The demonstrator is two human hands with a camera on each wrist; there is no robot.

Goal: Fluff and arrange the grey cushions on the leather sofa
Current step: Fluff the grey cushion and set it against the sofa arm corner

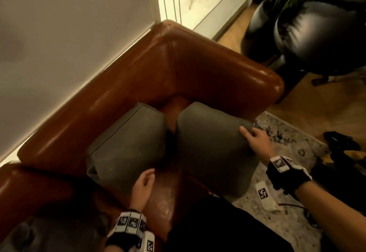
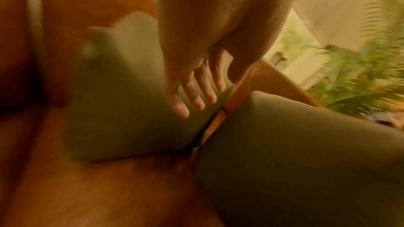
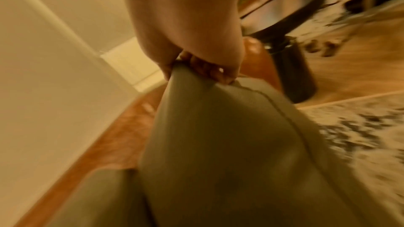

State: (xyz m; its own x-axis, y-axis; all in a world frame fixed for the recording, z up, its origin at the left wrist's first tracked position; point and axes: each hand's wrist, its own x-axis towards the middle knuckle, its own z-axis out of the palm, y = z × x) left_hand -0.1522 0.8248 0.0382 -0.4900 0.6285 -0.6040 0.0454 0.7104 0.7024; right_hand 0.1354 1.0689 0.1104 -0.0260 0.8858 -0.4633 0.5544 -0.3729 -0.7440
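I see two plump grey cushions on the seat of the brown leather sofa (image 1: pixel 122 85), tucked into its corner. The sofa's hide is smooth and glossy, with rounded, padded arms. The left cushion (image 1: pixel 126 143) leans against the backrest; its matte fabric shows a piped seam along the top edge. The right cushion (image 1: pixel 212 152) stands beside it, close to the armrest, with a narrow gap of leather showing between the two.

My right hand (image 1: pixel 255 139) grasps the right cushion at its upper outer corner: the fingers curl over the edge and the thumb lies on the front face, the fabric bunching slightly under the grip. My left hand (image 1: pixel 143 184) is released, fingers loosely extended, holding nothing; it hovers in front of the left cushion's lower corner, above the seat. I cannot tell whether the fingertips touch the fabric.

Beyond the armrest stand shiny black rounded pots (image 1: pixel 316 40) with green fronds, on a wooden floor with a mottled rug (image 1: pixel 281 133).
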